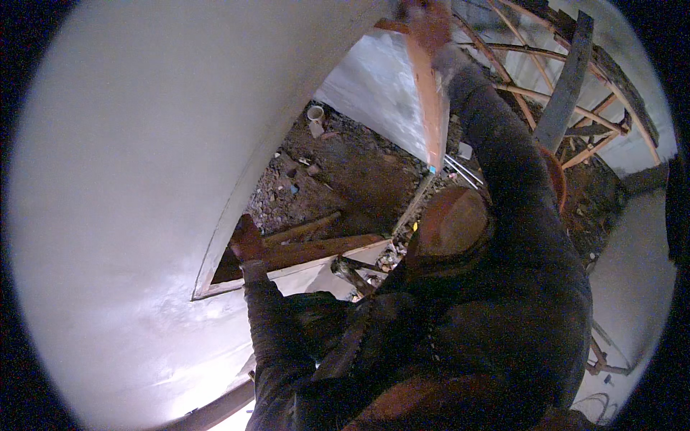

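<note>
My right hand (pixel 425 20), in a reddish glove, is raised at the top of the view and grips the upper end of a long orange-brown wooden board (pixel 433 115). The board hangs down along the edge of a pale plastered wall face (pixel 374 86). My left hand (pixel 246 241), also gloved, sits low at the corner of the wall opening. Its fingers are curled over the end of a brown wooden beam (pixel 316 251) that runs along the opening's lower edge. My dark sleeves and jacket fill the lower middle.
A big smooth white wall (pixel 136 187) fills the left. Through the opening lies dirt ground (pixel 345 172) with rubble, a white cup (pixel 315 112), planks and metal rods (pixel 463 172). Curved wooden poles (pixel 546 97) and a grey plank (pixel 568 79) stand at upper right.
</note>
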`<state>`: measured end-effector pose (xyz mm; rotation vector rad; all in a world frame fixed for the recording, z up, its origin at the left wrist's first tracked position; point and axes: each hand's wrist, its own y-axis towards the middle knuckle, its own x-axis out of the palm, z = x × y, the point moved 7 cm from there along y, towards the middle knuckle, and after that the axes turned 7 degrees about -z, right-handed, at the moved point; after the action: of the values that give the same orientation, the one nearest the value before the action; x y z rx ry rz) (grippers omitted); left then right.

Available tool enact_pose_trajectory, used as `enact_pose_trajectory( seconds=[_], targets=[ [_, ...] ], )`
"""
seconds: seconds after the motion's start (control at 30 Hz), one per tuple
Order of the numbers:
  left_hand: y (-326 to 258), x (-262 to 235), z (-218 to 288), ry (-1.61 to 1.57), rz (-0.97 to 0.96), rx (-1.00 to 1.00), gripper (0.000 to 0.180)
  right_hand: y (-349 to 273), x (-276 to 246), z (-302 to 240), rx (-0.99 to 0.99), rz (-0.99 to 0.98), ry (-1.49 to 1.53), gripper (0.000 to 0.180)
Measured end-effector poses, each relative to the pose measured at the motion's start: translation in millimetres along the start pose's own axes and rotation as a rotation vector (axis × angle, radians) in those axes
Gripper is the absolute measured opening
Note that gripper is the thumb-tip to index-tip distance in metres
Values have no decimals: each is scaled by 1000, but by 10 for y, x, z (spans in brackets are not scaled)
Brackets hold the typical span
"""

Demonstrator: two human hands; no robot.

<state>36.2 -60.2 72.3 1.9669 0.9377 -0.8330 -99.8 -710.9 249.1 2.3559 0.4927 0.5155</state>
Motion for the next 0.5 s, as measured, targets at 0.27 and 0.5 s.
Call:
enact_pose_trajectory(
  seconds=[0.27,0.5],
  targets=[
    [101,-96,-62,25,-128,52,42,-1441,789,-1380,-93,-518,9,49],
    [66,122,-553,-430,159,182,24,-701,546,-853,-21,-122,23,43]
  ],
)
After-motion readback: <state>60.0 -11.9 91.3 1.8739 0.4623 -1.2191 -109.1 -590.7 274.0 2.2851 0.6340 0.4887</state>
